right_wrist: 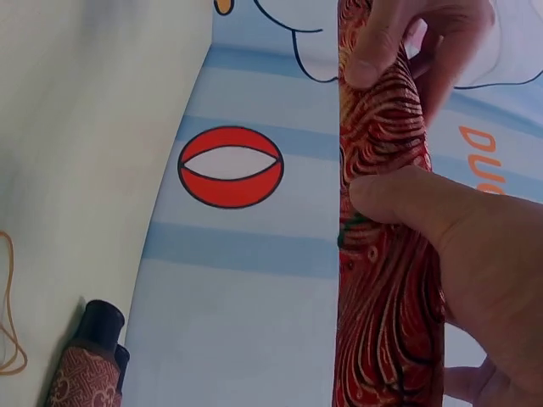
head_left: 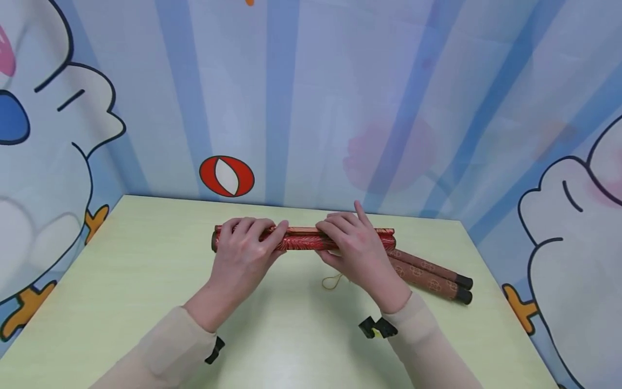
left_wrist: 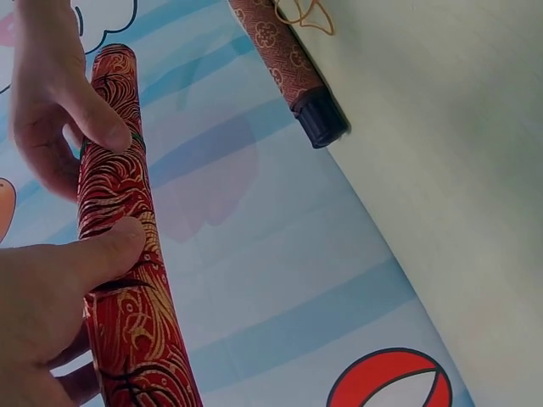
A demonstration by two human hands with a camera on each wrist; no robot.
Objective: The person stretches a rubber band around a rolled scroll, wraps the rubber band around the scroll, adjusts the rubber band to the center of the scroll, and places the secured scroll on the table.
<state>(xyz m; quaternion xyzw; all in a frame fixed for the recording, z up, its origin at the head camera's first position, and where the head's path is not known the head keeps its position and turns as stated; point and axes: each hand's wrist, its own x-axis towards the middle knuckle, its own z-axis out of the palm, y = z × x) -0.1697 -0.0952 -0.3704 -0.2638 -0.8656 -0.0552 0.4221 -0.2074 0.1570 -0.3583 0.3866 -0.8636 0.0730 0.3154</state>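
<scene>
A long red roll (head_left: 303, 242) with a swirling gold and black pattern lies crosswise between both hands in the head view. My left hand (head_left: 241, 254) grips its left part, fingers over the top and thumb toward the middle. Further right, my right hand (head_left: 357, 248) holds it the same way, with one finger raised. Both thumbs press on the patterned face of the roll (left_wrist: 119, 191) in the left wrist view. In the right wrist view the roll (right_wrist: 386, 314) stands upright, and its underside is hidden.
Two brown patterned rods (head_left: 425, 278) with black ends lie side by side on the table, right of and partly behind the right hand. A thin yellowish cord loop (head_left: 332, 288) rests beside them. Behind the pale table (head_left: 146, 259) hangs a printed cloth backdrop (head_left: 311, 108).
</scene>
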